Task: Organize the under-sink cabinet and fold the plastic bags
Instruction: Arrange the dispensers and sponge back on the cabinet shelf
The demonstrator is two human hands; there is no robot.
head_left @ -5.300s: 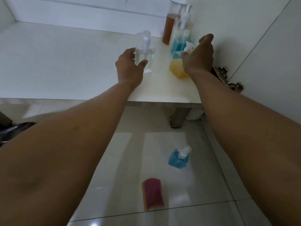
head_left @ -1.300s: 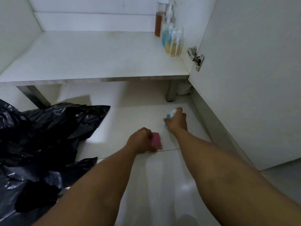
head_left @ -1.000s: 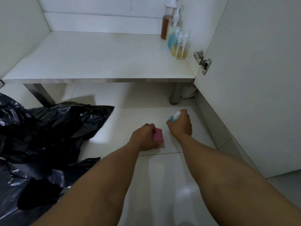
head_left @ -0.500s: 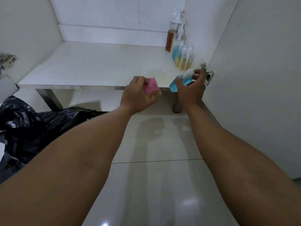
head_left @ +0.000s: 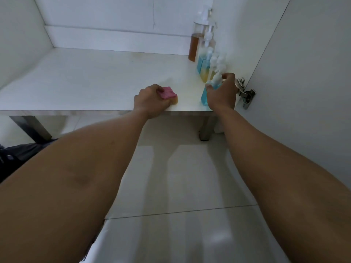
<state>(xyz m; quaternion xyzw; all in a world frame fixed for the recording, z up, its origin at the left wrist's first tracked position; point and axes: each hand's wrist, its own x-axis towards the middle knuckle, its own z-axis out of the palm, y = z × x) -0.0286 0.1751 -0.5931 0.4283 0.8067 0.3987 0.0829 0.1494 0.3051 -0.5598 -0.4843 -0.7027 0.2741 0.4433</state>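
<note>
Step in hand: we judge that we are setting two things down on the cabinet shelf (head_left: 85, 80).
Left hand: the left hand (head_left: 150, 100) is curled round a pink-and-yellow sponge (head_left: 169, 93) at the shelf's near edge. The sponge seems to touch the shelf.
Right hand: the right hand (head_left: 221, 92) is wrapped round a blue pump bottle (head_left: 204, 95), fingers up by the pump head. We cannot tell whether its base has landed.
Row: the pump bottles (head_left: 204, 59) stand in a line along the right wall, running far to near, and the blue one is at the near end.
Doing it well: we should lower the bottle upright, slide it just beside its neighbour without knocking it, and let go only once the base sits flat. The sponge wants pushing further from the near edge before release, so it cannot tip off.
Watch for: the door hinge (head_left: 245, 93) is just right of our knuckles.
Left to do: the black plastic bags (head_left: 17, 154) lie on the floor at the left, not yet folded.
</note>
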